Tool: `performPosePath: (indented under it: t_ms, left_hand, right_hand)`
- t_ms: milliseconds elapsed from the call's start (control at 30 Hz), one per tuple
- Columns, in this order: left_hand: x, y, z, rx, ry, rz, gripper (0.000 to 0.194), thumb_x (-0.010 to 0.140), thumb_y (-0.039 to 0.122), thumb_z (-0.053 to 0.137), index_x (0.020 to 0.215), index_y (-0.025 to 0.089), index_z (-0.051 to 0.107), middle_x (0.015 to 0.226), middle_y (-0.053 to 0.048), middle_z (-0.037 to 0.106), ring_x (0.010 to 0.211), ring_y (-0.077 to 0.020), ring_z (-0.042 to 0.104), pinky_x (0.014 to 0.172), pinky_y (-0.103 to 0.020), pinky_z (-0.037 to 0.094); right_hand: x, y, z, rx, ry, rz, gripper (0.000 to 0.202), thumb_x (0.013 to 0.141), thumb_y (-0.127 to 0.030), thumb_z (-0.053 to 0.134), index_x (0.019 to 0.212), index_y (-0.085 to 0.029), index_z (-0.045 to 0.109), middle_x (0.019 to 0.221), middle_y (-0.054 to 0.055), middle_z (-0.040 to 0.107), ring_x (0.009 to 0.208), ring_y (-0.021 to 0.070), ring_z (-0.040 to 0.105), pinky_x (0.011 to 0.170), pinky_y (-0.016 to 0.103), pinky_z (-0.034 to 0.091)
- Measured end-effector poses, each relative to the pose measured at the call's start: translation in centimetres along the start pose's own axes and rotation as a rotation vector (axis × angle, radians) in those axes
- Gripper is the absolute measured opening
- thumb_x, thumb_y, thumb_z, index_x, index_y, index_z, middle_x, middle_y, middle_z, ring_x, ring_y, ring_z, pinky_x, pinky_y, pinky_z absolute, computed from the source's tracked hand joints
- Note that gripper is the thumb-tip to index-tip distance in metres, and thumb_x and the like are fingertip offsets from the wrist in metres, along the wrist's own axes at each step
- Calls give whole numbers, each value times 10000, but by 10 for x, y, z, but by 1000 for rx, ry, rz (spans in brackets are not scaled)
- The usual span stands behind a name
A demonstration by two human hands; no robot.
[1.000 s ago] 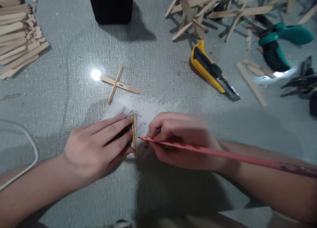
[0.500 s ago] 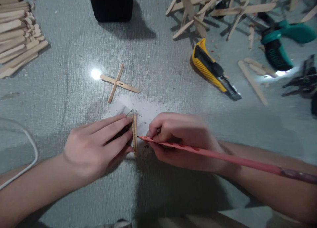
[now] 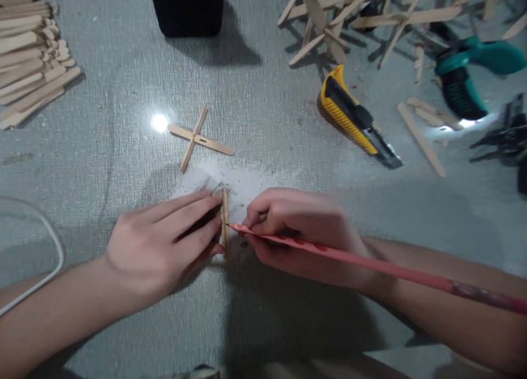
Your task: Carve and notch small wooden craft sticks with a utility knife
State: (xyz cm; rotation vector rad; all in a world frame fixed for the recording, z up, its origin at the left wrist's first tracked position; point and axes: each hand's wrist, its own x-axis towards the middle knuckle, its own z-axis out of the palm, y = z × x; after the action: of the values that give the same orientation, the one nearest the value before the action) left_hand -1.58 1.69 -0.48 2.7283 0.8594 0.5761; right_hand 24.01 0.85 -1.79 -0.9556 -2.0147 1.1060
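Observation:
My left hand presses its fingertips on a short wooden craft stick that stands nearly vertical in the picture. Along the stick's left side, mostly covered by those fingers, lies what looks like a clear ruler; its pointed corner shows above the fingertips. A pencil with a pink-red barrel is pinched in my right hand, with its dark tip at the stick's right edge. Beyond both hands, two craft sticks form a cross; one has a small slot.
Stacked craft sticks are at the far left, a black container at the top. To the right lie a yellow utility knife with its blade end showing, loose sticks, teal-handled pliers and joined sticks. A white cable curves at left.
The pencil tip has shifted slightly left, from beside the stick onto its edge, and the pencil's rear end has dipped. My left hand stays on the stick.

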Motion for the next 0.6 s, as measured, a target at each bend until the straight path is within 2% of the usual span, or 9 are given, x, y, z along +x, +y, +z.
performPosePath:
  t_ms: [267,433,600]
  left_hand:
    - [2,2,-3,23,-8,3,188,996,328,687,1106,176,702,1272,-115,766,1113,-298,776,794,-423,736]
    - [4,2,-4,15,-23,-10,158,1007,322,662,1095,196,699,1268,-116,766,1107,-297,778,789,-425,738]
    - [5,2,-4,21,-19,-12,134,1001,285,657,1093,199,703,1263,-105,768,1111,-294,777,783,-408,736]
  right_hand:
    - [0,0,-1,-14,-5,-4,222,855,-97,710,802,-223,536,857,-29,678,697,92,619,608,228,480]
    - [0,-3,-1,8,-6,23,245,831,-69,695,800,-243,526,855,-20,681,688,120,625,603,264,494]
    - [1,-3,0,17,0,28,246,858,-90,689,794,-252,517,847,-21,680,677,124,627,594,275,498]
